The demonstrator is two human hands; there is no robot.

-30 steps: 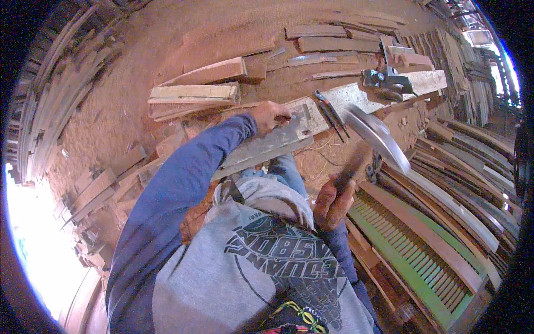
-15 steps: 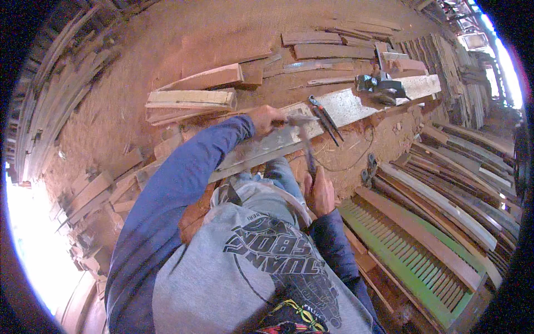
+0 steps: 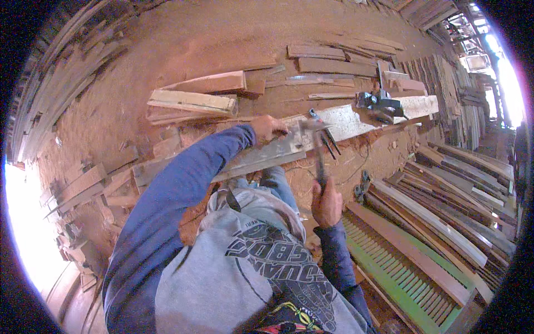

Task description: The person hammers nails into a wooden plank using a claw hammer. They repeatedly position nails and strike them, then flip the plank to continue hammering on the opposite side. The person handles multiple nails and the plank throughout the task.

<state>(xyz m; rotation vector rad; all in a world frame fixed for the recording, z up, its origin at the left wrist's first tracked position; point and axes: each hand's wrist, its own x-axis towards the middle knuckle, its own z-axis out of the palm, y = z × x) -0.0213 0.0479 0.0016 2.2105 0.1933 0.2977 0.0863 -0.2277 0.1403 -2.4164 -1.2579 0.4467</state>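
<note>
My right hand (image 3: 327,204) is wrapped round the handle of a hammer (image 3: 320,167). The hammer's head, smeared by motion, hangs over a long plank (image 3: 245,162) lying across in front of me. My left hand (image 3: 269,129) rests at the plank's far side, left of the hammer head, with its fingers closed; what they grip, if anything, is too blurred to name. Partly behind the hammer lies a pair of long-handled pincers (image 3: 332,146) on the plank's pale, flecked stretch.
A dark power tool (image 3: 380,107) sits farther right on the plank. Cut timber pieces (image 3: 194,103) lie beyond my left hand. At lower right are a green slatted frame (image 3: 406,267) and stacked boards (image 3: 431,222). More long strips (image 3: 61,83) line the far left.
The hammer and my right hand have moved slightly right, and the hammer head now covers part of the pincers. My left hand stays near the plank's far side; the whole view has shifted a little.
</note>
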